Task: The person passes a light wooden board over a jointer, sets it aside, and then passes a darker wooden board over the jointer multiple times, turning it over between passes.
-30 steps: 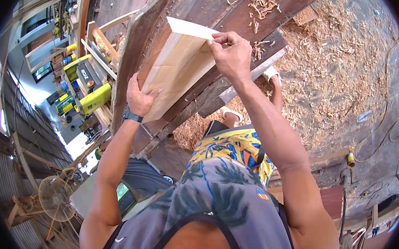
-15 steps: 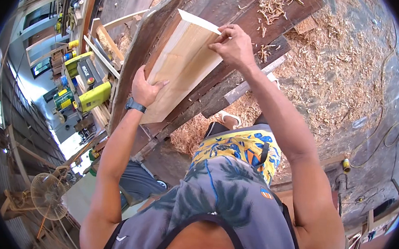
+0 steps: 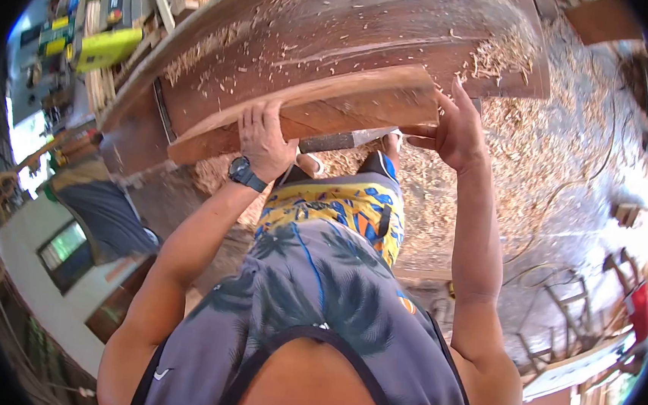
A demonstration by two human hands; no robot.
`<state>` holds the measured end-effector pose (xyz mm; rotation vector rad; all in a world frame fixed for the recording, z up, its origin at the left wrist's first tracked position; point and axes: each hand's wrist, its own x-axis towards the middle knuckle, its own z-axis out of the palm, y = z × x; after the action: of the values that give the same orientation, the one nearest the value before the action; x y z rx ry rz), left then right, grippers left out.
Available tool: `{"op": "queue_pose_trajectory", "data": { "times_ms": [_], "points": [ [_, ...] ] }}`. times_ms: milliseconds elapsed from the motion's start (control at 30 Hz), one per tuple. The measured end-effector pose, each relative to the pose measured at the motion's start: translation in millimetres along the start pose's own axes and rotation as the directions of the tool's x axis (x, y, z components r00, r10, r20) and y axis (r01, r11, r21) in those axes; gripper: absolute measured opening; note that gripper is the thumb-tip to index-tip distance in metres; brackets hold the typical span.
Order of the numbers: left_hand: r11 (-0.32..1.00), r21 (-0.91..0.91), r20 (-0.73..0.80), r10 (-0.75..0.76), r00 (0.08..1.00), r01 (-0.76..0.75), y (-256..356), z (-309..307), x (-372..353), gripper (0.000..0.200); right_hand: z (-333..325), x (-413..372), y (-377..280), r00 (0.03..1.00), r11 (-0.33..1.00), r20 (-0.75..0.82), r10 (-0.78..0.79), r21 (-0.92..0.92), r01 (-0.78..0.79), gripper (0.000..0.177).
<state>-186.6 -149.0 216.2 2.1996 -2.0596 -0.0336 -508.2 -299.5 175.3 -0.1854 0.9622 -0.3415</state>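
A long, curved wooden piece [image 3: 347, 107] lies along the near side of a dark wooden bench [image 3: 290, 55], its reddish-brown side facing me. My left hand [image 3: 265, 138], with a watch on the wrist, rests over its upper edge left of the middle, fingers on top and thumb toward me. At the right end of the piece is my right hand [image 3: 463, 131], its fingers spread apart and the fingertips against or very near the end. Whether that hand bears any weight cannot be made out.
Shavings [image 3: 502, 60] are scattered on the bench and over the floor [image 3: 562, 175]. A lime-green machine [image 3: 108, 48] stands at the upper left. A cord crosses the floor at right. My feet are just below the bench edge.
The wooden piece has turned from steeply slanted to nearly level, and its pale broad face no longer shows. My right hand's fingers have spread. The view has swung round as well.
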Motion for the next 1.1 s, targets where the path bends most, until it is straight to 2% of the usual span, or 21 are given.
{"op": "queue_pose_trajectory", "data": {
  "times_ms": [67, 100, 167, 233, 300, 367, 433, 500, 567, 600, 633, 700, 733, 767, 867, 933, 967, 1000, 1033, 1067, 1100],
  "points": [
    [0.999, -0.051, 0.1, -0.013, 0.995, 0.018, 10, -6, -25, 0.083, -17, 10, 4, 0.992, 0.992, 0.107, 0.063, 0.105, -0.075, 0.075],
    [0.996, -0.053, 0.073, -0.065, 0.995, 0.069, 14, -10, -39, 0.083, -19, 8, 4, 0.989, 0.995, 0.121, 0.082, 0.049, -0.089, 0.075],
    [0.985, -0.155, 0.07, 0.091, 0.993, -0.079, 14, -17, -59, 0.085, -9, -2, 4, 0.997, 0.998, 0.056, 0.055, -0.028, -0.053, 0.066],
    [0.982, -0.179, 0.079, 0.069, 0.994, -0.054, 15, -16, -81, 0.079, -1, -14, 17, 0.988, 0.963, -0.142, 0.062, -0.251, -0.097, 0.057],
    [0.978, -0.148, 0.08, 0.159, 0.984, -0.146, 23, -6, -98, 0.074, -2, -22, 41, 0.99, 0.902, -0.111, -0.082, -0.431, 0.026, 0.055],
    [0.987, -0.125, 0.093, 0.108, 0.99, -0.096, 28, 15, -117, 0.068, -20, -22, 64, 0.984, 0.884, -0.077, -0.159, -0.455, 0.107, 0.057],
    [0.985, 0.036, 0.185, 0.16, 0.97, -0.169, 32, 36, -123, 0.068, -29, -22, 87, 0.969, 0.893, -0.049, -0.241, -0.403, 0.202, 0.06],
    [0.992, 0.051, 0.221, 0.102, 0.97, -0.115, 31, 63, -133, 0.066, -48, -12, 102, 0.968, 0.921, -0.103, -0.229, -0.344, 0.181, 0.062],
    [0.987, -0.141, 0.231, 0.107, 0.967, -0.075, 32, 74, -136, 0.067, -47, -7, 111, 0.922, 0.877, -0.16, -0.352, -0.399, 0.266, 0.061],
    [0.977, -0.214, 0.318, 0.073, 0.945, -0.003, 30, 64, -129, 0.072, -43, -7, 111, 0.916, 0.874, -0.191, -0.352, -0.418, 0.249, 0.056],
    [0.978, -0.209, 0.31, 0.045, 0.95, 0.022, 26, 70, -130, 0.072, -46, -2, 115, 0.923, 0.866, -0.171, -0.346, -0.436, 0.244, 0.056],
    [0.994, -0.112, 0.245, 0.018, 0.969, 0.009, 17, 87, -130, 0.08, -48, 13, 121, 0.856, 0.731, -0.145, -0.497, -0.602, 0.322, 0.049],
    [0.994, -0.104, 0.231, -0.008, 0.973, 0.033, 13, 92, -130, 0.08, -41, 14, 119, 0.836, 0.67, -0.189, -0.515, -0.697, 0.255, 0.047],
    [0.99, -0.13, 0.229, -0.02, 0.973, 0.051, 10, 93, -129, 0.081, -36, 18, 114, 0.843, 0.656, -0.163, -0.513, -0.708, 0.262, 0.047],
    [0.987, -0.138, 0.21, -0.051, 0.976, 0.082, 0, 95, -129, 0.083, -14, 10, 90, 0.908, 0.335, -0.069, -0.412, -0.939, 0.08, 0.05],
    [0.99, -0.113, 0.186, -0.065, 0.98, 0.087, -11, 96, -127, 0.083, -13, 9, 80, 0.924, 0.339, 0.006, -0.383, -0.929, 0.147, 0.05],
    [0.982, -0.102, 0.176, -0.138, 0.975, 0.158, -18, 97, -127, 0.084, -6, 9, 76, 0.931, 0.358, 0.067, -0.359, -0.911, 0.204, 0.051],
    [0.969, -0.09, 0.166, -0.212, 0.963, 0.229, -26, 98, -128, 0.084, 9, 5, 75, 0.915, 0.539, 0.159, -0.37, -0.766, 0.351, 0.057],
    [0.966, -0.083, 0.162, -0.231, 0.959, 0.246, -35, 99, -130, 0.084, 9, 12, 65, 0.917, 0.533, 0.175, -0.359, -0.768, 0.355, 0.057],
    [0.927, -0.048, 0.104, -0.366, 0.925, 0.372, -45, 97, -133, 0.085, 5, 16, 50, 0.852, 0.212, 0.337, -0.399, -0.871, 0.444, 0.057],
    [0.873, -0.019, 0.041, -0.487, 0.873, 0.488, -56, 92, -135, 0.086, 16, 17, 44, 0.776, -0.132, 0.501, -0.384, -0.861, 0.491, 0.056]
  ]
}}
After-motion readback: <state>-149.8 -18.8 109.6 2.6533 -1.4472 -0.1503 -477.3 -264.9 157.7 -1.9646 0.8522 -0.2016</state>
